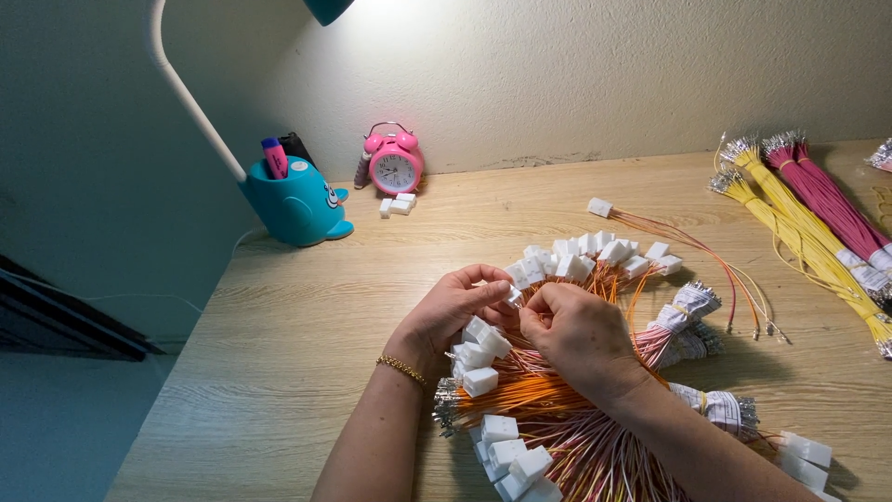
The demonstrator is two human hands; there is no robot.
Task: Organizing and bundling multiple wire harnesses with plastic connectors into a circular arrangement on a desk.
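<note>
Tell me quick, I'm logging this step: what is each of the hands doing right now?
Left hand: closed, pinching a small white connector.
Right hand: closed, fingertips at the same connector; its grip cannot be told.

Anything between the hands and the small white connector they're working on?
No. The left hand and right hand already pinch the white connector between their fingertips, above the pile of wire harnesses. Nothing visible intervenes.
</note>
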